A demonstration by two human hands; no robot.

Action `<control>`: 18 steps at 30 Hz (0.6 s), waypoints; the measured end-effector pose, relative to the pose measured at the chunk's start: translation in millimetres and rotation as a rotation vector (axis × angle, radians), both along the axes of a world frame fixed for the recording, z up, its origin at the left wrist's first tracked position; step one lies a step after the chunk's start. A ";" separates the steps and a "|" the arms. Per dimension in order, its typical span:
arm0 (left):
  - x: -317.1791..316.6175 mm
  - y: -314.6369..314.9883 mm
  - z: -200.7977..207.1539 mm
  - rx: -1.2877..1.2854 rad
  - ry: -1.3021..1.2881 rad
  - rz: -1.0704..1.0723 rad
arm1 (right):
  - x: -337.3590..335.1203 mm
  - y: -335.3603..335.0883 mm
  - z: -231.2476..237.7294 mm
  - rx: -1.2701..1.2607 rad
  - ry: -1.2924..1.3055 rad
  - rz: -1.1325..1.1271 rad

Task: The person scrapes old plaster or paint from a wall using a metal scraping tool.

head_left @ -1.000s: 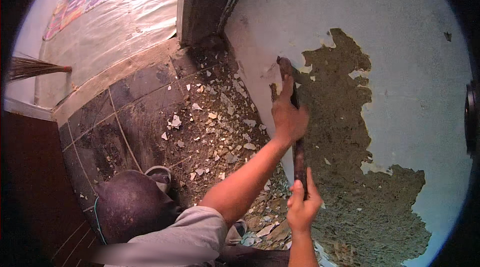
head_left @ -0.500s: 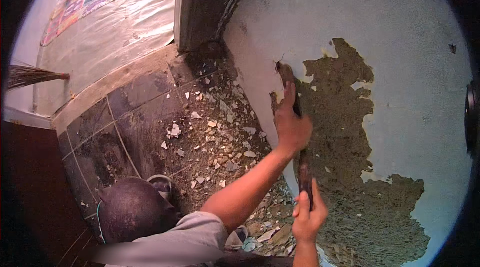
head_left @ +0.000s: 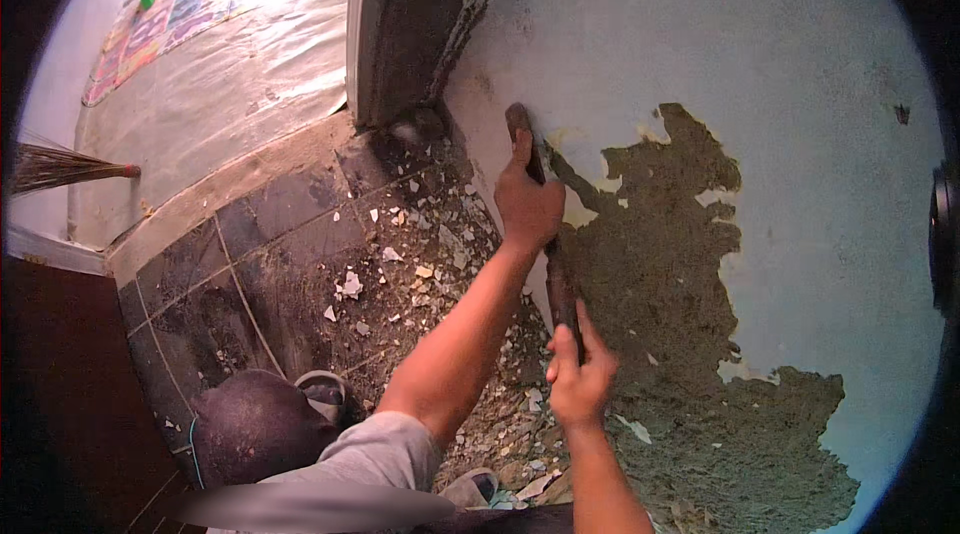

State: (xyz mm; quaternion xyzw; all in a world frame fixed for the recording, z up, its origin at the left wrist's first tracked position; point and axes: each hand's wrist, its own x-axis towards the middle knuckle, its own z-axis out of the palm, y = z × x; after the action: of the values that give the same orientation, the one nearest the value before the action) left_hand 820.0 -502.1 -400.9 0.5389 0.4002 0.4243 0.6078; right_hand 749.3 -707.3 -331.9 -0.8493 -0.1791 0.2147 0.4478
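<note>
With both hands I hold a long, dark, narrow scraping tool [head_left: 563,299] against the wall. My left hand [head_left: 530,202] is closed round its upper part, the index finger stretched along it toward the rounded tip. Lower down, my right hand [head_left: 582,379] grips the handle, thumb and finger pointing up along it. Beside the tool, the pale painted wall [head_left: 820,214] has a large bare patch of rough brown plaster [head_left: 660,264] with ragged edges. A thin bare strip runs from this patch toward the tool's upper end. The working edge is hidden.
Paint flakes and rubble [head_left: 430,254] litter the dark floor tiles [head_left: 285,194] along the wall. A door frame [head_left: 365,34] stands at the far side, with a pale sheet [head_left: 240,64] beyond it. A stick broom [head_left: 75,169] lies left. One slippered foot [head_left: 325,394] shows below.
Both hands and the tool have moved left across the wall, toward its near corner. More of the bare strip beside the upper end now shows. Both grips on the tool stay.
</note>
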 end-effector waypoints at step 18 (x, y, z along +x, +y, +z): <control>-27.9 -169.7 79.8 0.085 -0.319 -0.184 | -56.0 -147.9 51.4 -0.154 -0.287 -0.176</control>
State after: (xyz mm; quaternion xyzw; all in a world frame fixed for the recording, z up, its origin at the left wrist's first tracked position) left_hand 792.2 -671.9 -321.2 0.5244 0.2295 0.4634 0.6764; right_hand 693.2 -855.3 -280.5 -0.9153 -0.1494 0.0644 0.3684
